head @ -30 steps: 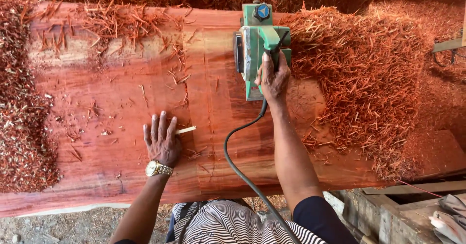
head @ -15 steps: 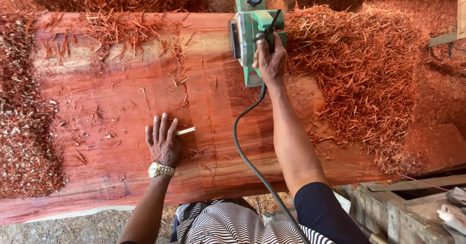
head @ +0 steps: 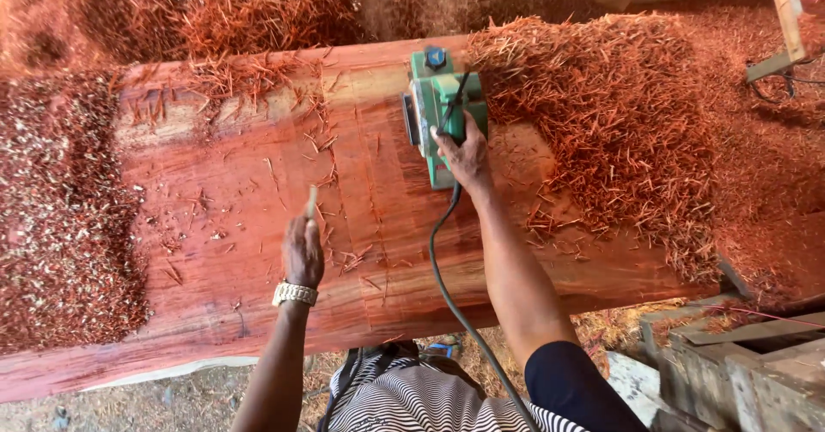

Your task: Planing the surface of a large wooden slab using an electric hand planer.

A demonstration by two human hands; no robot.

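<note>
Nearest the camera, below the person's striped shirt, the near edge of the reddish wood slab runs slantwise across the view, with ground showing under it at lower left and weathered timbers at lower right. On the slab, the left hand, a metal wristwatch at its wrist, is curled round a short pale stick that points away from the body; how tightly the fingers close cannot be told. A black power cord runs from beside the body up to the green electric planer, which sits flat on the slab near its far edge. The right hand is wrapped firmly round the planer's handle.

By my judgement much planing is done: the middle of the slab looks smooth and bare but for stray curls, while heaped red shavings bury its right part and more lie at far left. Open room lies left of the planer; the far edge is close ahead.
</note>
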